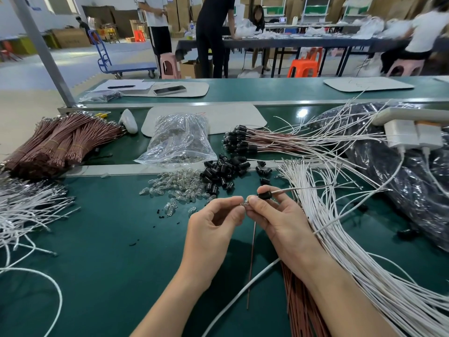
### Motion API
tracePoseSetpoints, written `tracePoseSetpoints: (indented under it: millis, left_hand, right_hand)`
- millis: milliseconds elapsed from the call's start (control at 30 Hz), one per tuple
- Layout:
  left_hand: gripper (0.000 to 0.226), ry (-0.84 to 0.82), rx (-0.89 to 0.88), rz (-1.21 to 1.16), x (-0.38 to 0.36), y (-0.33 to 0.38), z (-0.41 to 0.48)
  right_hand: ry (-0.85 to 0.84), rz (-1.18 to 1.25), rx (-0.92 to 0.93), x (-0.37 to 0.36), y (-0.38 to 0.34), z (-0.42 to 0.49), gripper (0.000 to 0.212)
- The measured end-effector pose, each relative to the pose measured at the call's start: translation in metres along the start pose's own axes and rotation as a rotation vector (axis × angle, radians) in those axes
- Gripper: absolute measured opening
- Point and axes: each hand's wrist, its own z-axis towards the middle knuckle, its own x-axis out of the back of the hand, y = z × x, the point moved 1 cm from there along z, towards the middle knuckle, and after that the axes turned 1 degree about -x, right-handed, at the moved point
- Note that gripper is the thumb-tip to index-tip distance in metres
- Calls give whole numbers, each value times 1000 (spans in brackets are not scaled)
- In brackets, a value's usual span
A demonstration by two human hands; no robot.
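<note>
Looking down through the head camera, I find both hands meeting above the green table [109,263], fingertips almost touching. The right hand [274,215] is curled, thumb and forefinger pinching a black cap [264,195] at the very top of the hand. A white wire [303,189] leaves the cap's far end and runs off to the right. The left hand [213,222] is also curled, its thumb and forefinger tips closed on a small glass bulb [245,205]. The bulb sits between the two hands, just beside the cap's open end; I cannot tell whether it is seated in it. A brown wire [252,251] hangs from under the right fingers, straight down toward me.

Beyond the hands lie a heap of loose caps [223,173] and, to its left, scattered loose bulbs [175,188]. A clear plastic bag [177,139] rests farther back. A thick white wire bundle [340,239] fans out along the right forearm. Tied brown wire bundles [60,142] are stacked at far left.
</note>
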Motion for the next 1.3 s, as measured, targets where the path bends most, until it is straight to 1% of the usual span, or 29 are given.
tracePoseSetpoints:
  millis: [333, 733, 967, 1100, 1233, 1300]
  left_hand:
    - [18, 32, 2, -15, -2, 2, -1]
    - [21, 65, -21, 51, -3, -1, -2]
    - [22, 35, -72, 137, 2, 1, 1]
    - [24, 23, -76, 150, 3, 1, 1]
    - [21, 12, -51, 130, 4, 0, 1]
    - [21, 12, -50, 119, 4, 0, 1]
  right_hand:
    - [-11, 15, -20, 0, 1, -1, 33]
    - [1, 5, 21, 0, 4, 0, 32]
    - [-2, 22, -23, 1, 2, 1, 34]
    - [6, 24, -40, 1, 2, 1, 32]
    - [-8, -2, -37, 2, 4, 1, 23]
    - [-10, -3, -39, 3, 4, 1, 24]
